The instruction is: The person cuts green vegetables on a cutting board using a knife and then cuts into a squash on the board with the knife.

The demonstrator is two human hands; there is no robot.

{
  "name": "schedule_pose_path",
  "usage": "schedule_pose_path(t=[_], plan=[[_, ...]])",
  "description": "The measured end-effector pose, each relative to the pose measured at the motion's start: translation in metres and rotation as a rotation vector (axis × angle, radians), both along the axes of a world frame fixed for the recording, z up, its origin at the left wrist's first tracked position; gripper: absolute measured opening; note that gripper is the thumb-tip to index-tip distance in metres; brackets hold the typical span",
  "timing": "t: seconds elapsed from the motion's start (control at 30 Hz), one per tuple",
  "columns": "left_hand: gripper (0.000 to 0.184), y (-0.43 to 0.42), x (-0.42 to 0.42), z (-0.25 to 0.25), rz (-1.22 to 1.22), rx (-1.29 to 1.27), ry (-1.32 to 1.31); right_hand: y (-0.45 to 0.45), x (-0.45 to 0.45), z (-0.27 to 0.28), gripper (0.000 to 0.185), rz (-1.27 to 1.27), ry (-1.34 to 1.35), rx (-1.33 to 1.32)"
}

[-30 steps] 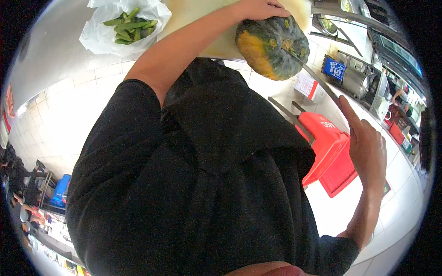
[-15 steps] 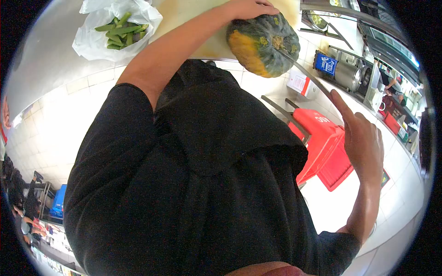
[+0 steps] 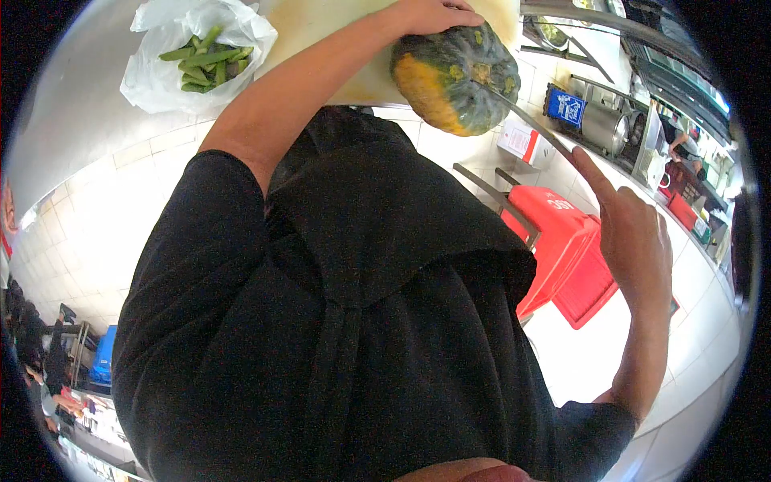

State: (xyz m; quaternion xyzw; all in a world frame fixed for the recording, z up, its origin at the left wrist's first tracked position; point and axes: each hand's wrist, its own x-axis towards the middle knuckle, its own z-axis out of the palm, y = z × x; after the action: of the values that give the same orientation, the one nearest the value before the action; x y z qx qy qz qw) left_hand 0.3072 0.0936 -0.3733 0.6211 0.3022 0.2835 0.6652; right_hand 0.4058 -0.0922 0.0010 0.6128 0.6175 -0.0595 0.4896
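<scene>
A large dark green pumpkin with an orange patch sits at the edge of a pale cutting board. My left hand lies over its upper side, fingers resting on the rind. A long knife reaches from my right hand to the pumpkin's middle, near the stem, where its tip meets the rind. The index finger of my right hand is stretched along the knife and the other fingers are curled round the handle, which is hidden.
A white plastic bag with green pods lies on the metal counter at the left. Below the board stand a red bin and a white box. Other people are at the far right and lower left.
The pumpkin, the board and the bag have shifted left and slightly in the view, along with the surroundings. My left hand stays on the pumpkin and the knife keeps touching it near the stem.
</scene>
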Motion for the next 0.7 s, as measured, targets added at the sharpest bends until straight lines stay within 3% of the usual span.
schedule_pose_path(t=[0.13, 0.27, 0.5, 0.63, 0.7], plan=[[0.044, -0.001, 0.004, 0.001, 0.006, -0.08, 0.007, 0.012, -0.008, -0.003, 0.076, 0.026, -0.008, -0.018], [0.044, -0.001, 0.004, -0.006, 0.016, 0.03, -0.047, 0.027, -0.012, -0.007, 0.08, 0.073, 0.027, -0.048], [0.045, -0.006, -0.004, 0.012, 0.038, 0.092, 0.012, 0.035, 0.012, -0.081, 0.073, 0.202, 0.262, 0.033], [0.045, -0.013, -0.001, 0.001, 0.086, 0.161, 0.064, 0.043, 0.001, -0.077, 0.07, 0.141, 0.18, -0.034], [0.067, -0.009, -0.002, -0.001, 0.042, 0.126, 0.163, 0.044, 0.003, -0.076, 0.07, 0.158, 0.198, -0.005]])
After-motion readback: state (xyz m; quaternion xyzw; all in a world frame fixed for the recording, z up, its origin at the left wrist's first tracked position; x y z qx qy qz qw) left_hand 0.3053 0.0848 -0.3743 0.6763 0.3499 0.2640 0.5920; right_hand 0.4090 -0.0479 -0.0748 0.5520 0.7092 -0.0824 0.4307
